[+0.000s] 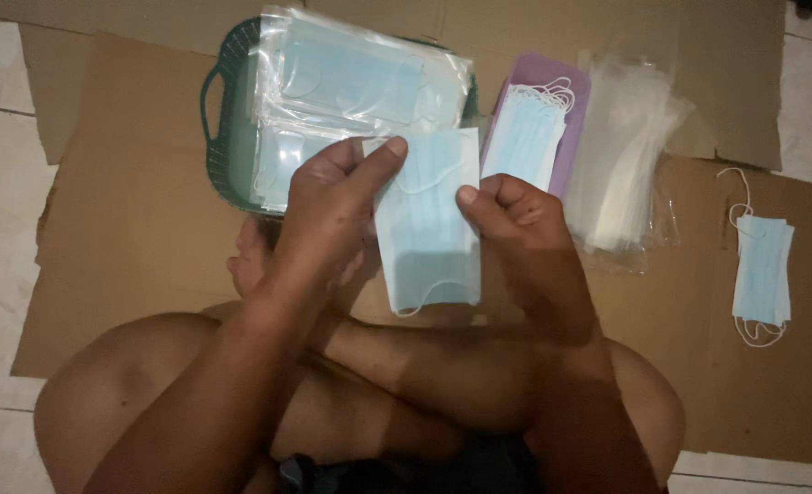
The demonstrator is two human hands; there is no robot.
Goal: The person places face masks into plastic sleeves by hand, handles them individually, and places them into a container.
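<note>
A light blue face mask (429, 224) with white ear loops hangs upright between both my hands, above my crossed legs. My left hand (333, 206) pinches its upper left corner with the thumb on top. My right hand (516, 215) grips its right edge with the thumb pressed against it. Whether a clear sleeve covers the mask, I cannot tell.
Behind the hands sits a green basket (221, 119) holding bagged masks (351, 78). A purple tray (566, 87) holds loose blue masks, with a pile of clear plastic sleeves (625, 155) beside it. A small stack of masks (761, 270) lies at right on the cardboard sheet (132, 220).
</note>
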